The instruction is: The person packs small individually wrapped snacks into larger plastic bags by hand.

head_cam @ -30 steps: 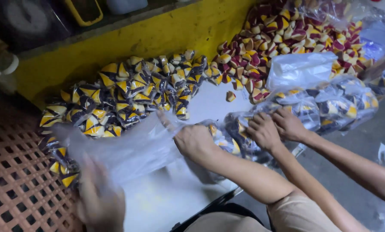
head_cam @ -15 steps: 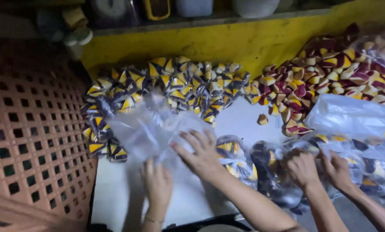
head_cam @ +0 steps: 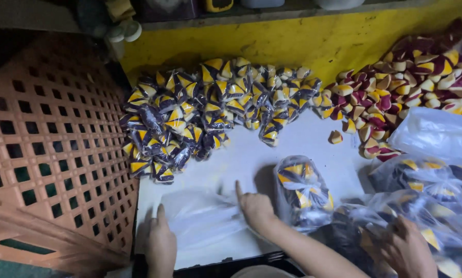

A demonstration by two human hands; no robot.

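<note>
My left hand (head_cam: 161, 243) and my right hand (head_cam: 254, 208) rest on an empty clear plastic bag (head_cam: 200, 221) lying flat on the white table (head_cam: 305, 139). The left hand grips the bag's left edge. The right hand holds its right edge with one finger stretched forward. Just right of my right hand stands a filled clear bag (head_cam: 300, 190) of black-and-yellow wrapped triangular pieces. A loose heap of the same black-and-yellow pieces (head_cam: 205, 108) lies beyond the bag.
A heap of maroon-and-yellow pieces (head_cam: 411, 77) lies at the back right, one stray piece (head_cam: 335, 137) beside it. More filled bags (head_cam: 426, 190) sit at right, with a co-worker's hand (head_cam: 406, 252) on them. An orange lattice crate (head_cam: 45, 144) stands at left, a yellow wall (head_cam: 303, 41) behind.
The clear bag was held up in the air and has come down flat onto the table. My hands moved toward me with it. The view shifted left and down.
</note>
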